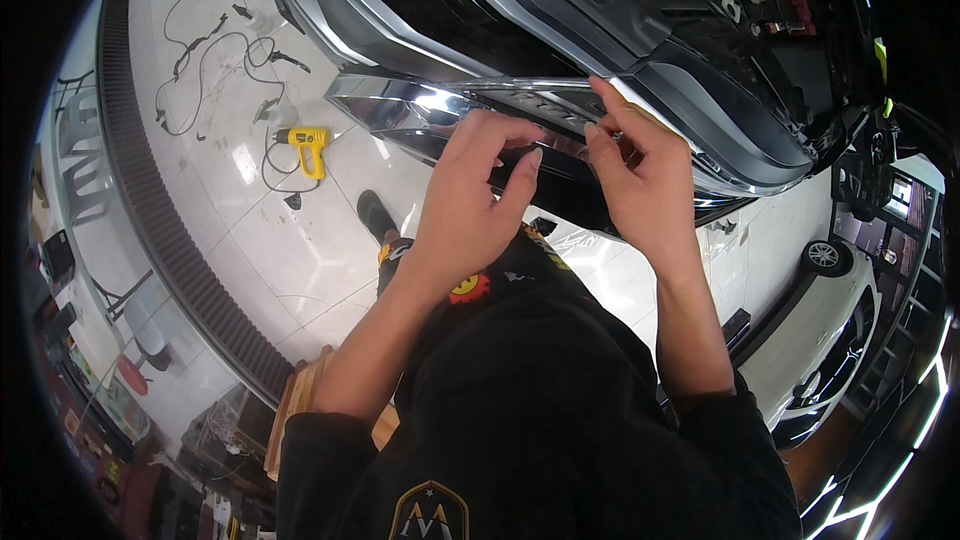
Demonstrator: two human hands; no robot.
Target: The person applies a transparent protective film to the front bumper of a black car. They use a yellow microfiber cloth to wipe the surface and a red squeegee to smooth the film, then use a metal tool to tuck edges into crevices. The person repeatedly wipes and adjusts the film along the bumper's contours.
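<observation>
In front of me is the front end of a car, with a shiny chrome trim panel [385, 100] along its lower edge. My left hand [465, 180] hovers at this panel, its fingers bent and the thumb apart from the forefinger. Close to its right, my right hand [645, 165] stretches its forefinger up to a thin glossy strip [520, 84] along the trim. Its thumb stands apart, while the other fingers curl partly out of sight. No held object can be made out in either hand. Raised lettering on the trim shows between the hands.
A yellow heat gun [312, 152] lies on the pale tiled floor [250, 250] to the left, near a tangled black cable [200, 80]. My shoe [374, 215] stands below the bumper. A wooden stool [300, 405] is behind left; a white car [815, 340] stands at right.
</observation>
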